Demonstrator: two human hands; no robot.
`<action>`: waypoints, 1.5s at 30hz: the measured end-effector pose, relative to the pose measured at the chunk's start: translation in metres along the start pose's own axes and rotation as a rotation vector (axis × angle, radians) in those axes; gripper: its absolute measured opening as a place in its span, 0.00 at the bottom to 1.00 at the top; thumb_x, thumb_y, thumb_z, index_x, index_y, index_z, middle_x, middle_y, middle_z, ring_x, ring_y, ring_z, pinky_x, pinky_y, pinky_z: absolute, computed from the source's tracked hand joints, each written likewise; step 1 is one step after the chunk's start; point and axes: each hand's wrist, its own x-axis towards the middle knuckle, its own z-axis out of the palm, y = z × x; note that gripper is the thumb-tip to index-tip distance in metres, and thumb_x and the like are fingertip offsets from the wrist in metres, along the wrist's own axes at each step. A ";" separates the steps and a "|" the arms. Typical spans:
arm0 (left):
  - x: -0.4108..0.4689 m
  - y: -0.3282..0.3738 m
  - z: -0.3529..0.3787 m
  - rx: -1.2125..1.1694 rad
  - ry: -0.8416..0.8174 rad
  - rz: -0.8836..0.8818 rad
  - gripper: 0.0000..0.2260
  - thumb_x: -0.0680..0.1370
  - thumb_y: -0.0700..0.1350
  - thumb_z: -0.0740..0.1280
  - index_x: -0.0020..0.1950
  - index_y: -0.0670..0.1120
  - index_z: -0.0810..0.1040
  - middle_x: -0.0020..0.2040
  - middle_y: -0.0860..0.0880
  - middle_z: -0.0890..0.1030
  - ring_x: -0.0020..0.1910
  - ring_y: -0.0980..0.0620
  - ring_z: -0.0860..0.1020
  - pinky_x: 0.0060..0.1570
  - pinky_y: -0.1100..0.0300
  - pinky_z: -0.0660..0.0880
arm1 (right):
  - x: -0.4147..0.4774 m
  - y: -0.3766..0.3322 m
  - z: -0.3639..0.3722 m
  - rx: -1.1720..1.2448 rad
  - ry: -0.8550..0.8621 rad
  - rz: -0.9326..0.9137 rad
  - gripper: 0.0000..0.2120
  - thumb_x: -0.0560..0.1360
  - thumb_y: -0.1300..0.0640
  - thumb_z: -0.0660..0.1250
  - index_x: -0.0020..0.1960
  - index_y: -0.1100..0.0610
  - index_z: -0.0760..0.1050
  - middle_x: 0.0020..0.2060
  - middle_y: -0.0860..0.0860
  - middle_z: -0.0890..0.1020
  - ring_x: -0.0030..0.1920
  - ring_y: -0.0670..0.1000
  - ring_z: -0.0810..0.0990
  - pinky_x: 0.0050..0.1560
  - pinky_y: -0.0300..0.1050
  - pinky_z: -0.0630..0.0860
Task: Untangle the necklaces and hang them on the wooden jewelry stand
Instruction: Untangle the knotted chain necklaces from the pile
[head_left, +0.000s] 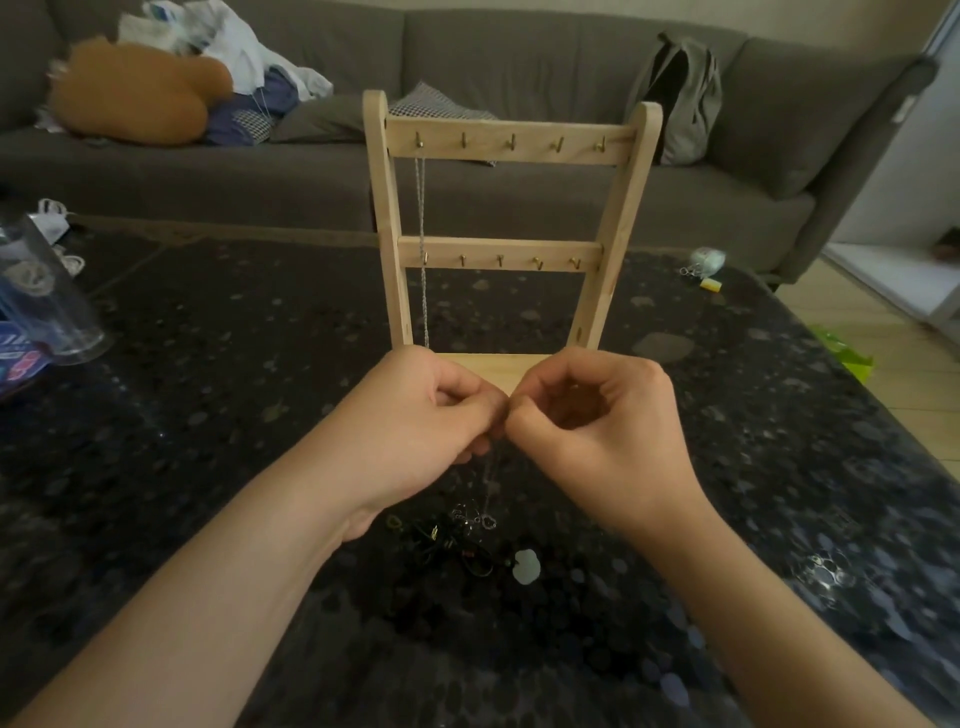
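Risk: left hand (415, 410) and right hand (597, 415) both pinch the fine chain (491, 478), whose tail runs into the tangled pile (467, 538) before the wooden jewelry stand (511, 150), so a hard pull likely tightens the knot.

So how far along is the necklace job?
Done: one silver chain hangs from the top-left hook of the wooden jewelry stand. In hand: left hand and right hand pinch a thin chain trailing down to the tangled pile. Left: that pile on the table; other hooks bare.
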 end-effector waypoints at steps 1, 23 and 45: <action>-0.001 0.000 0.001 0.024 0.006 0.002 0.08 0.84 0.47 0.71 0.50 0.51 0.90 0.43 0.48 0.89 0.49 0.48 0.88 0.61 0.45 0.84 | -0.002 0.000 -0.001 -0.044 -0.001 -0.029 0.04 0.71 0.60 0.76 0.40 0.52 0.84 0.33 0.46 0.86 0.34 0.49 0.86 0.36 0.48 0.84; -0.002 0.002 0.014 0.102 -0.121 -0.142 0.14 0.88 0.49 0.61 0.57 0.44 0.85 0.53 0.46 0.89 0.54 0.52 0.87 0.64 0.51 0.79 | -0.007 0.006 -0.010 -0.549 -0.145 -0.418 0.06 0.78 0.55 0.67 0.46 0.55 0.81 0.36 0.48 0.80 0.32 0.52 0.79 0.32 0.53 0.79; -0.004 0.009 0.007 -0.229 -0.108 -0.047 0.13 0.88 0.47 0.63 0.59 0.46 0.87 0.53 0.48 0.90 0.58 0.50 0.87 0.70 0.45 0.77 | -0.001 -0.002 0.000 0.424 -0.036 0.322 0.11 0.80 0.63 0.68 0.40 0.57 0.81 0.29 0.49 0.80 0.30 0.50 0.77 0.32 0.43 0.73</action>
